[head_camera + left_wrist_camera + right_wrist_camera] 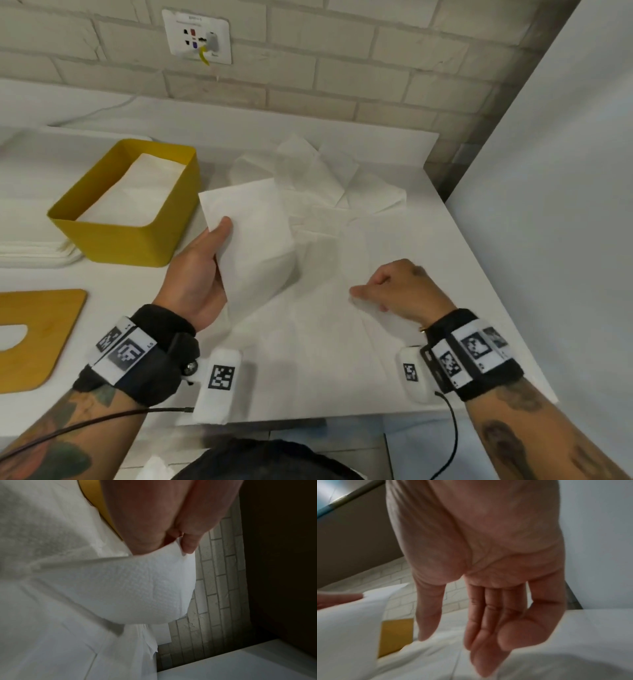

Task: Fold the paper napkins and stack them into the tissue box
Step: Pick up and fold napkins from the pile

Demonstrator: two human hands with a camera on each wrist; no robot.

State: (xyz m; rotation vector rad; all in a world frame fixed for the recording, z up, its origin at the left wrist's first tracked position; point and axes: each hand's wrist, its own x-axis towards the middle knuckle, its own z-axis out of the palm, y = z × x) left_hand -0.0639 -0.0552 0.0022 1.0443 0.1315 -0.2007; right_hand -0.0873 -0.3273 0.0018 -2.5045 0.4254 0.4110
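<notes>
Far left in the head view, a wooden lid (37, 339) with a slot cutout is laid flat on the white table (462, 274). Behind it, a stack of flat white sheets (34, 251) is seen at the table edge, touching the yellow tissue box (113, 240). The box is open-topped, and folded napkins (137, 192) are stacked inside it, below the rim.

Just right of the box, a napkin (253, 240) is gripped by the left hand (198, 274): the thumb is laid on its near face and the fingers are hidden behind the sheet. Its upper part is raised off the table and bowed, while the lower part trails down onto the surface. In the left wrist view the napkin (137, 588) is pinched at its top edge by the left hand (154, 520), with the yellow box (102, 507) behind.

At centre back, loose unfolded napkins (318, 171) are piled in a crumpled heap near the brick wall (376, 68). A wall socket (198, 36) is mounted above.

To the right, the right hand (397, 291) is held low over the napkin's near right part, fingertips touching the paper. In the right wrist view the right hand (488, 574) is shown with fingers loosely extended and slightly curled; nothing is gripped. The frame is blurred.
</notes>
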